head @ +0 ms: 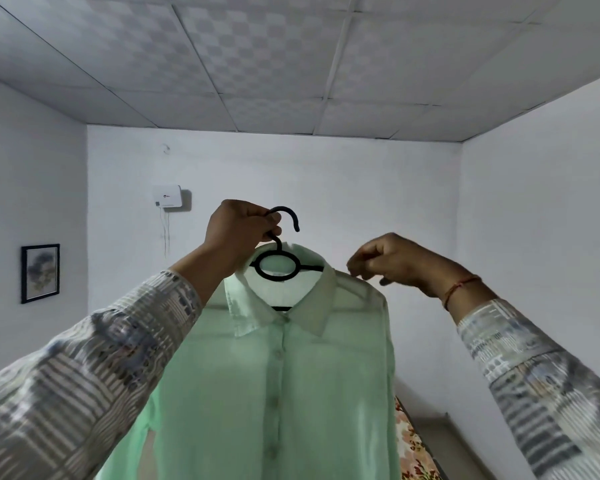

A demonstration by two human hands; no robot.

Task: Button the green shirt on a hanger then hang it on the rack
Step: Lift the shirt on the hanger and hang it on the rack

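Note:
A pale green shirt [278,382] hangs on a black hanger [277,267], held up in front of me at chest height. Its front is closed, with a row of buttons running down the middle. My left hand [238,230] is shut on the stem of the hanger's hook. My right hand [395,259] hovers at the shirt's right shoulder, fingers curled and pinching down at the fabric edge; whether it grips the cloth is unclear. No rack is in view.
White walls surround me under a tiled ceiling. A white box [167,196] with a cable is fixed to the far wall, and a framed picture [40,273] hangs on the left. Floral fabric [409,445] shows at the lower right behind the shirt.

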